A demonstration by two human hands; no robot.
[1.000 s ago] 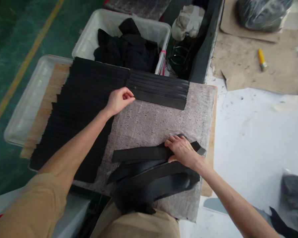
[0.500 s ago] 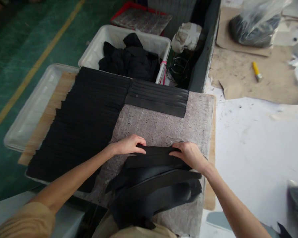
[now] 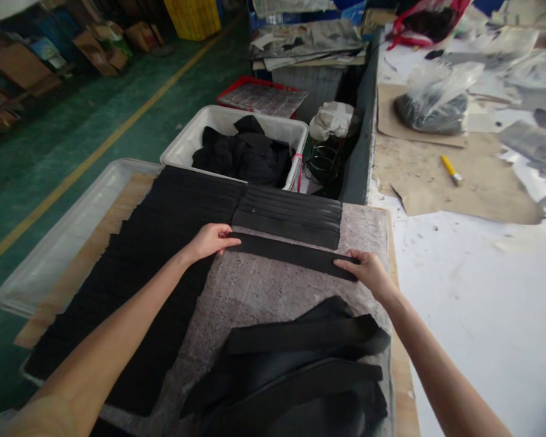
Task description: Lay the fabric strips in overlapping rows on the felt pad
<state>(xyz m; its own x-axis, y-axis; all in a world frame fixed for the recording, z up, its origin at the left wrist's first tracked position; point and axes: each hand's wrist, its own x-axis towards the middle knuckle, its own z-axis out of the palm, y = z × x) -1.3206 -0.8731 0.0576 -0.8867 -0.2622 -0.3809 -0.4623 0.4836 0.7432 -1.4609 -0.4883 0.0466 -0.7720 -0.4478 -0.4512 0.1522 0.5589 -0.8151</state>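
A black fabric-like strip (image 3: 286, 252) is stretched between my hands, just short of a row of overlapping black strips (image 3: 291, 213). My left hand (image 3: 215, 239) pinches its left end, fingers closed. The right end is gripped by my right hand (image 3: 360, 267), thumb on top. Under the strip lies a speckled grey board (image 3: 250, 291). Long rows of overlapped black strips (image 3: 131, 261) cover the board's left side. Close to my body is a loose heap of black strips (image 3: 295, 352), some curled.
A white bin (image 3: 182, 139) of black pieces stands beyond the board. Another white tray (image 3: 73, 243) juts out at left. On the white table (image 3: 473, 291) at right are brown paper (image 3: 491, 182), a yellow-handled tool (image 3: 449, 169) and a plastic bag (image 3: 441, 103).
Both hands have moved away from the loose heap, carrying one strip forward to the laid row. The strip is now pulled out straight. My view has tilted up.
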